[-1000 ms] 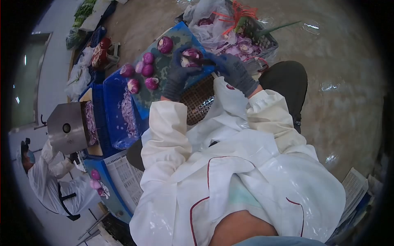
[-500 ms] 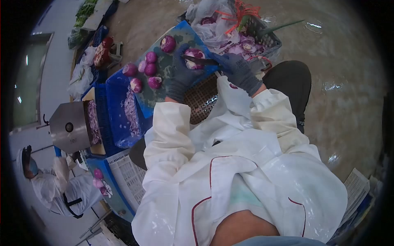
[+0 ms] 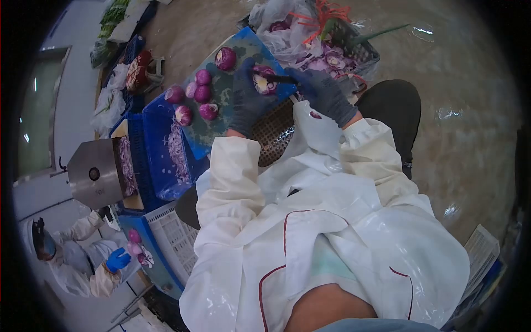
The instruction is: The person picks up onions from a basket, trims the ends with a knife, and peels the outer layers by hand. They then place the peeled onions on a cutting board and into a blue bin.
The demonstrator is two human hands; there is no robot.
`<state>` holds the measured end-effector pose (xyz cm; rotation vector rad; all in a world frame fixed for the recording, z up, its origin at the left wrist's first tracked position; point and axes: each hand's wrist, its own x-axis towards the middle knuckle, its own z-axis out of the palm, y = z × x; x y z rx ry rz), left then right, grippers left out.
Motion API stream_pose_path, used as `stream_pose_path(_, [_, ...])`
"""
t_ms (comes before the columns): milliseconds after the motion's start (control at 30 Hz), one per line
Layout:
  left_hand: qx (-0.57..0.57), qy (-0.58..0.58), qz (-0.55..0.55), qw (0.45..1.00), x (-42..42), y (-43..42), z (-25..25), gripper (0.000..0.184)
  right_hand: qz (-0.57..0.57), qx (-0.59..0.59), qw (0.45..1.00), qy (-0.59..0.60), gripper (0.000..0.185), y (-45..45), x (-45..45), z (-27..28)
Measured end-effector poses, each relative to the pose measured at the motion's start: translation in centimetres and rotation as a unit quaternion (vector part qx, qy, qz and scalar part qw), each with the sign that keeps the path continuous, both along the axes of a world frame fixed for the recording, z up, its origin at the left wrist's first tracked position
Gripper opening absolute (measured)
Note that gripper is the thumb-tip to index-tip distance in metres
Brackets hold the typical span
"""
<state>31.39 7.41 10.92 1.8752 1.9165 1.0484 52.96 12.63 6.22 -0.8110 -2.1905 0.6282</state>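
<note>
My left hand (image 3: 249,98), in a grey glove, is closed around a partly peeled red onion (image 3: 263,84) near the right side of the blue cutting board (image 3: 221,124). My right hand (image 3: 325,95), gloved too, grips a knife (image 3: 281,79), its dark blade lying against the onion. Several red onions sit on the board to the left, among them a large one (image 3: 225,58) at the top and a trimmed one (image 3: 183,115) near the left edge. Part of the held onion is hidden behind my fingers and the blade.
Beyond the board stands a dark crate (image 3: 365,61) of onion skins and plastic bags. A brown basket (image 3: 274,135) is below the board. To the left are a blue bin (image 3: 160,133) of sliced onion, a metal machine (image 3: 95,172) and a co-worker (image 3: 72,254) beside a second board.
The knife and my right hand have shifted slightly, and the held onion is turned, showing more pale flesh. The co-worker's blue-gloved hand has moved down towards the onions on their board.
</note>
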Motion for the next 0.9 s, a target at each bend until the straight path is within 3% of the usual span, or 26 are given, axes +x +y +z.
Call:
stream_pose_path(133, [0.004, 0.021, 0.033, 0.999, 1.0, -0.4, 0.7, 0.1, -0.017, 0.037, 0.999, -0.013, 0.059, 0.1, -0.4, -0.8])
stream_pose_path(200, [0.008, -0.001, 0.041, 0.999, 0.9, -0.8, 0.1, 0.099, -0.17, -0.066, 0.974, -0.138, 0.053, 0.5, 1.5, -0.9])
stream_pose_path(267, [0.006, 0.003, 0.05, 0.999, 0.8, -0.7, 0.2, 0.1, -0.246, -0.123, 0.949, -0.152, 0.049, 1.6, 2.8, -2.3])
stream_pose_path(367, [0.003, 0.001, 0.058, 0.998, 0.6, -0.8, 0.0, 0.101, -0.218, -0.152, 0.964, -0.014, 0.042, 2.6, 2.7, -3.6])
stream_pose_path(467, [0.015, -0.069, 0.048, 0.996, -1.2, -0.2, -2.4, 0.105, -0.222, -0.179, 0.958, 0.007, 0.045, 2.8, 2.4, -3.6])
stream_pose_path(533, [0.011, -0.115, 0.063, 0.991, -2.1, -0.2, -3.6, 0.107, -0.295, -0.13, 0.946, 0.04, 0.051, 3.0, 1.4, -3.5])
stream_pose_path(567, [-0.024, -0.14, 0.071, 0.987, -4.0, 0.3, -6.6, 0.11, -0.329, -0.103, 0.937, 0.056, 0.054, 3.2, 0.6, -3.4])
stream_pose_path(600, [-0.06, -0.167, 0.079, 0.981, -6.9, 0.9, -11.6, 0.113, -0.287, -0.095, 0.953, 0.001, 0.055, 2.8, -0.7, -4.1])
stream_pose_path(667, [-0.082, -0.162, 0.072, 0.981, -9.6, -0.1, -15.4, 0.118, -0.196, -0.075, 0.972, -0.109, 0.056, 1.6, -3.3, -6.5])
stream_pose_path(767, [-0.037, -0.065, 0.054, 0.996, -10.1, -1.1, -13.3, 0.122, -0.184, -0.141, 0.962, -0.143, 0.051, 0.5, -4.5, -5.6])
stream_pose_path(800, [-0.041, -0.147, 0.067, 0.986, -10.4, -1.4, -13.6, 0.119, -0.178, -0.163, 0.957, -0.158, 0.05, 0.1, -4.7, -5.0])
stream_pose_path(833, [-0.046, -0.229, 0.08, 0.969, -10.4, -2.0, -14.0, 0.117, -0.176, -0.128, 0.972, -0.085, 0.039, 0.1, -4.7, -4.5])
stream_pose_path(900, [-0.041, -0.294, 0.109, 0.949, -10.9, -3.0, -14.9, 0.093, -0.09, -0.143, 0.985, -0.026, 0.033, -0.4, -5.1, -3.6])
